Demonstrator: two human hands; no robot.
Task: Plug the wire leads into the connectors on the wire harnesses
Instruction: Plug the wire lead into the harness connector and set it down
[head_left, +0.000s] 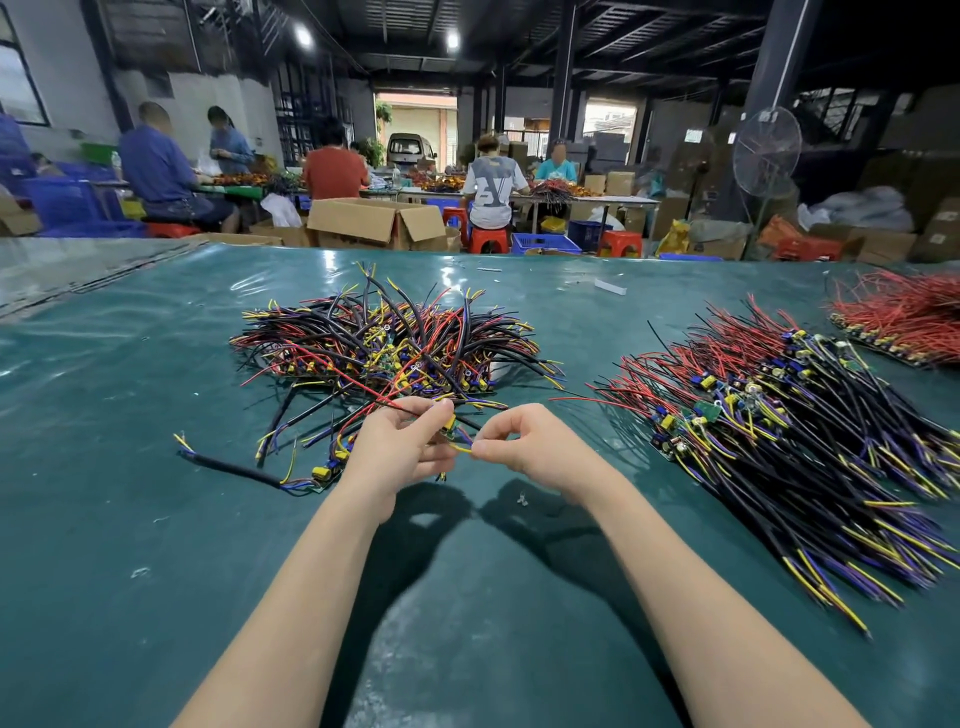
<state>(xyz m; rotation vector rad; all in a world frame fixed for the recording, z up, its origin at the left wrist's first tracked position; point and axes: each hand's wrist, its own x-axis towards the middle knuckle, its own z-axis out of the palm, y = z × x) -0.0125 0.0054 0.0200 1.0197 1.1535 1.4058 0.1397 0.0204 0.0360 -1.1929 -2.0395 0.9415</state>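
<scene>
- Left hand (400, 449): raised just above the table (156, 545), fingers curled round a harness (449, 422). Its thumb and forefinger pinch the wires beside a small board with a yellow part.
- Right hand (527, 441): close beside the left, thumb and forefinger pinched on a yellow lead (461, 449). The other fingers are curled under.
- Lead: it spans the short gap between the two hands. Whether its end sits in a connector cannot be told.
- Tangled pile (384, 348): harnesses with black, red, yellow and purple wires, heaped just beyond the hands. The red and black wires of the held harness run back into it.
- Loose harness (322, 474): lies alone left of the left hand, its black cable stretched further left.
- Sorted stack (789, 431): harnesses laid side by side right of the hands, boards in a line, wires fanned out.
- Red bundle (904, 317): at the table's far right, apart from the stack.
- Metal bit (521, 499): on the table under the right wrist.
- Background: seated workers (488, 182) at benches, an open box (363, 221), red stools (488, 240), and a standing fan (768, 150).
</scene>
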